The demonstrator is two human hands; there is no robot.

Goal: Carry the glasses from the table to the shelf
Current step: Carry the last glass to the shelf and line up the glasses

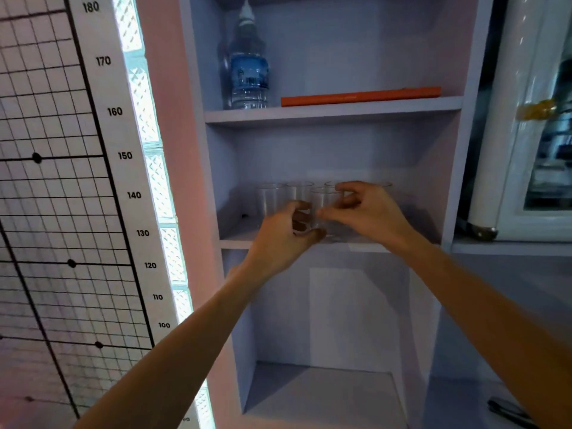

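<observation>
Set down near the front edge of the middle shelf [235, 243]: one clear glass [325, 209], pinched between left hand [278, 239], fingers curled around its lower side, and right hand [368, 212], fingertips narrow at its rim, probably to steady it beside the row of glasses [269, 198] already standing further back. Above, a water bottle [249, 69] with a blue label too blurred to read and a flat orange item [360, 96]. Leftward, a height scale [123, 156] reading 100 to 180.

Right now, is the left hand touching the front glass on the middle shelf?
Touching. The head view shows the left hand with fingers curled around the lower part of the front glass, thumb against its base.
</observation>
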